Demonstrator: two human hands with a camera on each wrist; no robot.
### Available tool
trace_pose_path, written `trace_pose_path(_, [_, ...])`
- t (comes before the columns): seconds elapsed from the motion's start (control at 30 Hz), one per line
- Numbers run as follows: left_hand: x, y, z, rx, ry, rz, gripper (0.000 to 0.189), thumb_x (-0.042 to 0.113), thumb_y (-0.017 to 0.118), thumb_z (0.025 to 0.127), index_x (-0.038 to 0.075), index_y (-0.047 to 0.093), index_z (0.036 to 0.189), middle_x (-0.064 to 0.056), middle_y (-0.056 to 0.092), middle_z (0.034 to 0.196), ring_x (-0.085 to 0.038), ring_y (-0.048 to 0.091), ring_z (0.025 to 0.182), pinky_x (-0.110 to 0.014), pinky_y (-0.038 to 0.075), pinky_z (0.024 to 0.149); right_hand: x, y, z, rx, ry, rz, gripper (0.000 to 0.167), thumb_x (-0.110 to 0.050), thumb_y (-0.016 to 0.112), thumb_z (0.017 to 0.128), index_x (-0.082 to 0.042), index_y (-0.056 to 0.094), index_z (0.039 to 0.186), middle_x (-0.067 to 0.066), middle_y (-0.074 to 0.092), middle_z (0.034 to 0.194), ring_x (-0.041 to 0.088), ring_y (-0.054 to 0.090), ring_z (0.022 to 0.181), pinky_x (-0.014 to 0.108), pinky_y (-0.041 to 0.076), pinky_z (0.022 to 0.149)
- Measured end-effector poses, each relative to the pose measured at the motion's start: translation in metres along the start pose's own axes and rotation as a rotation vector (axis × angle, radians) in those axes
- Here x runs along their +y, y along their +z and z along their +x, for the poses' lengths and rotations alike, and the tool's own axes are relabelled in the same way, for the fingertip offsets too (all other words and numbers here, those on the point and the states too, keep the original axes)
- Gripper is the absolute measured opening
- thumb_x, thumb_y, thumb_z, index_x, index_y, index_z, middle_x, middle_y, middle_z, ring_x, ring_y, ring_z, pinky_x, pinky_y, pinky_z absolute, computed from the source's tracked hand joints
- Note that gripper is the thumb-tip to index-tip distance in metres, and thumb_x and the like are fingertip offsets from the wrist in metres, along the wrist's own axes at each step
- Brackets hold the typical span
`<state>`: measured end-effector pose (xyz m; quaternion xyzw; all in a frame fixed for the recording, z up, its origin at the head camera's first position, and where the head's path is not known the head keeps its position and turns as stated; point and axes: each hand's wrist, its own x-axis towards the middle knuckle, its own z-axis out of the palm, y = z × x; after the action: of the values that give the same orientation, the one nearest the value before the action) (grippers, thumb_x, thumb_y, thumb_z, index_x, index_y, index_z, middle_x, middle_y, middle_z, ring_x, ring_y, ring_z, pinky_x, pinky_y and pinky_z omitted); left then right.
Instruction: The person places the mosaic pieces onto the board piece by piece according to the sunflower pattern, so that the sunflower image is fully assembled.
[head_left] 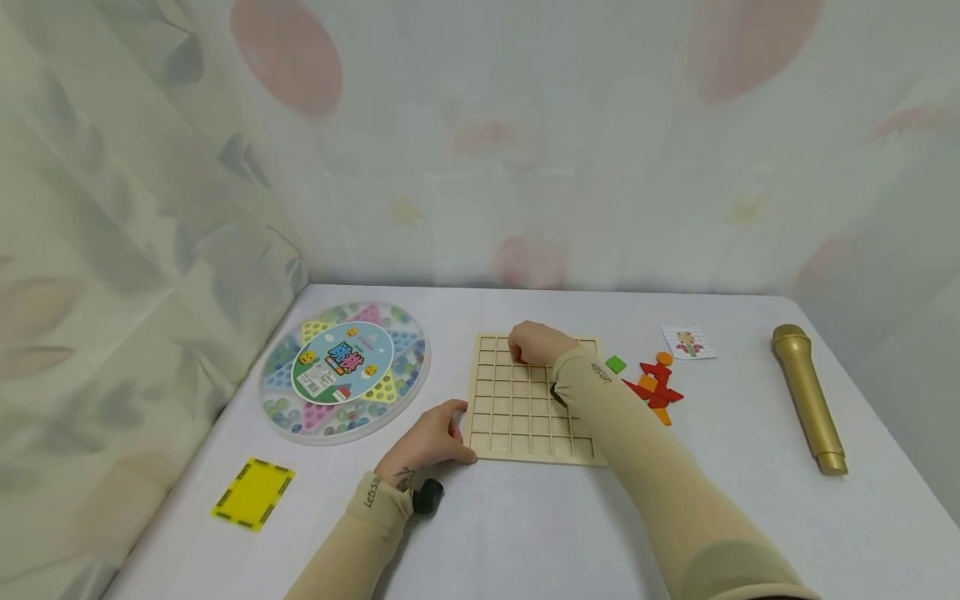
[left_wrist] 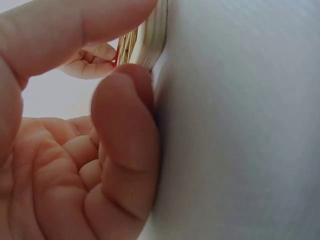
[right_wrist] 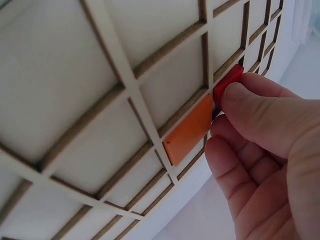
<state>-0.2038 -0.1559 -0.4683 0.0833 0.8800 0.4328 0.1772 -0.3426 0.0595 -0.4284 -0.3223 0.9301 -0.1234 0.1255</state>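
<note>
A pale wooden grid board lies in the middle of the table. At its lower left corner my left hand holds the edge, thumb at the corner and index finger along the left side. My right hand is over the far part of the board. In the right wrist view, its thumb and fingers pinch a small red piece at a cell. Beside that, an orange piece sits in the grid. In the head view, the right hand hides both pieces.
Right of the board lie a green square, several red and orange pieces and a picture card. A gold microphone lies far right. On the left are a round Chinese checkers set and a yellow square.
</note>
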Motion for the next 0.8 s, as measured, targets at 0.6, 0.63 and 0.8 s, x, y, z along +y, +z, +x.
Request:
trace_pose_path(0.6, [-0.001,-0.001,0.003,0.002,-0.021,0.011,0.086,0.010,0.081,0.064,0.000,0.037,0.137,-0.006,0.054,0.071,-0.016,0.048,0.058,-0.028,0.040,0.055,0.055,-0.054,-0.107,0.419,0.438,0.341,0.056,-0.028,0.053,0.092,-0.006,0.035,0.140,0.021,0.051,0.128,0.037,0.049,0.113,0.049,0.043,0.089])
trace_pose_path(0.63, [-0.001,-0.001,0.002,0.006,-0.020,0.020,0.086,0.010,0.081,0.065,0.000,0.037,0.137,-0.006,0.054,0.071,-0.016,0.048,0.058,-0.028,0.040,0.055,0.060,-0.054,-0.117,0.425,0.467,0.341,0.058,-0.029,0.054,0.092,-0.006,0.034,0.141,0.021,0.050,0.127,0.037,0.049,0.111,0.049,0.043,0.088])
trace_pose_path(0.8, [-0.002,-0.006,-0.001,0.024,-0.033,0.035,0.085,0.010,0.081,0.065,0.001,0.037,0.137,-0.007,0.053,0.070,-0.017,0.047,0.058,-0.028,0.039,0.055,0.074,-0.042,-0.157,0.409,0.589,0.334,0.062,-0.029,0.055,0.090,0.000,0.031,0.140,0.026,0.050,0.122,0.039,0.052,0.102,0.048,0.046,0.084])
